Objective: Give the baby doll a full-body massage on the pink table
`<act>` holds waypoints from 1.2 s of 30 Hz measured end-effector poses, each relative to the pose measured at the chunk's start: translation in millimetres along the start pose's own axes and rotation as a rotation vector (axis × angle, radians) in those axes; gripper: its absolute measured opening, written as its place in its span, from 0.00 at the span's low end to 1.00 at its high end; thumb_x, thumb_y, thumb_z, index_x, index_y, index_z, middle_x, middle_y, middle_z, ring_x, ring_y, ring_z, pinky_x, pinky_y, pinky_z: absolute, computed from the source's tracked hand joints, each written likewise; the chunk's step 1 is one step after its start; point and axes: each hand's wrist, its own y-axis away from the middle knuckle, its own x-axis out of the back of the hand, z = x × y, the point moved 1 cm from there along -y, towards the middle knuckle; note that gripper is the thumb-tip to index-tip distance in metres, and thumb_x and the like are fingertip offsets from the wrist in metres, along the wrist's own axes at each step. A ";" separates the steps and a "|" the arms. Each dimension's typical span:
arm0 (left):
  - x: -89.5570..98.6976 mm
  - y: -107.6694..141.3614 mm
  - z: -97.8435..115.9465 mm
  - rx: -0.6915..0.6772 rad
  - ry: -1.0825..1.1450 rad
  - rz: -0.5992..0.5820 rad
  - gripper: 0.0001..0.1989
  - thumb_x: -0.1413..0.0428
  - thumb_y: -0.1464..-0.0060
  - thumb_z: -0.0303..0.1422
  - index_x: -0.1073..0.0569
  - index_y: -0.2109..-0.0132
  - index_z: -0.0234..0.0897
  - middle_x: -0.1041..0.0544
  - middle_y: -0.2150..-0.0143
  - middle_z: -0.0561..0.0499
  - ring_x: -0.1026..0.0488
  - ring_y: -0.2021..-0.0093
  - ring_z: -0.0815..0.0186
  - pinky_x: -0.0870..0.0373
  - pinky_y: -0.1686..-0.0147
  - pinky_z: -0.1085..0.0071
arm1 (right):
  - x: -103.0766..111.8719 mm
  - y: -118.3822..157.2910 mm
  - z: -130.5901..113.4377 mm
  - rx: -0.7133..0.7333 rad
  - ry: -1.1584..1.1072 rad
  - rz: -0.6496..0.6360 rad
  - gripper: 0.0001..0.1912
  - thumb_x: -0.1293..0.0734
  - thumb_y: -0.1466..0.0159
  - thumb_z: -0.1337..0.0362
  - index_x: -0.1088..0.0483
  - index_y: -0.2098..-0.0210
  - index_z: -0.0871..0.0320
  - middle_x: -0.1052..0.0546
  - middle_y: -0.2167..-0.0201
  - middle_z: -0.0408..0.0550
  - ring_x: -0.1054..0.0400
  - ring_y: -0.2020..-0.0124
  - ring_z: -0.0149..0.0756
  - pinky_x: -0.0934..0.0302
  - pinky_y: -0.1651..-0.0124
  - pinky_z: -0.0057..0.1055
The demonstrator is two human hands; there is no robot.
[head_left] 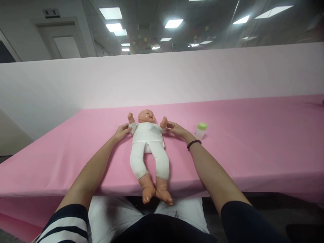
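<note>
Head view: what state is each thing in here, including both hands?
Doll: lying on its back, arms out, feet past the cloth's near edge.
Left hand: at one of the doll's arms, grip unclear.
Right hand: at the doll's other arm, grip unclear.
Bottle: upright, green lid on.
Pink cloth: spread out.
Bracelet: worn on right wrist.
Ceiling lights: lit.

Doll [146, 137]: white body, tan head [144, 116] and feet [148, 193]. Cloth [248, 141]: plain pink. Bottle [199, 134] at right: translucent whitish, lid [202, 126] lime green. Left sleeve [68, 225]: navy, white stripes; right sleeve [248, 221]: plain dark navy. Bracelet [194, 142]: dark brown. Trousers [112, 214]: white. Far partition [177, 77]: white.
</note>
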 end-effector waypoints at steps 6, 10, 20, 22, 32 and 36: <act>-24.2 -16.0 -16.4 0.144 -0.020 0.370 0.18 0.42 0.37 0.45 0.36 0.47 0.41 0.26 0.71 0.58 0.29 0.76 0.69 0.31 0.72 0.72 | -18.4 -27.2 22.8 -0.106 -0.023 0.345 0.36 0.32 0.33 0.50 0.42 0.30 0.54 0.17 0.58 0.50 0.22 0.62 0.40 0.26 0.53 0.43; -33.0 -22.3 -19.6 0.178 -0.188 0.412 0.13 0.46 0.35 0.42 0.30 0.49 0.40 0.20 0.63 0.49 0.24 0.68 0.64 0.29 0.67 0.69 | -19.3 -41.4 37.8 -0.130 0.038 0.409 0.30 0.35 0.32 0.52 0.37 0.33 0.55 0.17 0.57 0.50 0.23 0.62 0.40 0.26 0.52 0.43; -14.3 -28.0 -21.8 0.317 -0.727 0.365 0.19 0.49 0.37 0.45 0.17 0.59 0.40 0.17 0.54 0.37 0.24 0.47 0.47 0.33 0.52 0.60 | -22.3 -49.8 41.8 -0.097 0.193 0.479 0.21 0.38 0.32 0.56 0.23 0.44 0.53 0.22 0.39 0.51 0.28 0.40 0.44 0.37 0.34 0.47; -13.3 -28.0 -21.6 0.338 -0.776 0.343 0.21 0.51 0.35 0.46 0.18 0.60 0.40 0.17 0.52 0.37 0.24 0.46 0.45 0.34 0.51 0.57 | -24.0 -49.4 39.0 -0.106 0.139 0.480 0.22 0.38 0.32 0.57 0.24 0.43 0.54 0.23 0.38 0.51 0.29 0.39 0.43 0.38 0.33 0.47; -5.7 -22.4 -26.7 0.229 -0.051 0.261 0.25 0.41 0.41 0.40 0.31 0.39 0.40 0.18 0.51 0.43 0.20 0.56 0.60 0.26 0.53 0.63 | -15.1 -26.0 14.8 -0.137 -0.249 0.306 0.36 0.30 0.41 0.60 0.32 0.34 0.58 0.20 0.45 0.56 0.22 0.56 0.44 0.25 0.55 0.39; 5.2 -14.4 -20.3 0.098 0.192 0.137 0.34 0.32 0.52 0.35 0.31 0.38 0.38 0.18 0.48 0.43 0.20 0.50 0.58 0.26 0.46 0.61 | -11.0 -11.4 2.2 -0.111 -0.309 0.022 0.27 0.25 0.48 0.67 0.20 0.48 0.54 0.17 0.54 0.50 0.23 0.57 0.40 0.28 0.51 0.36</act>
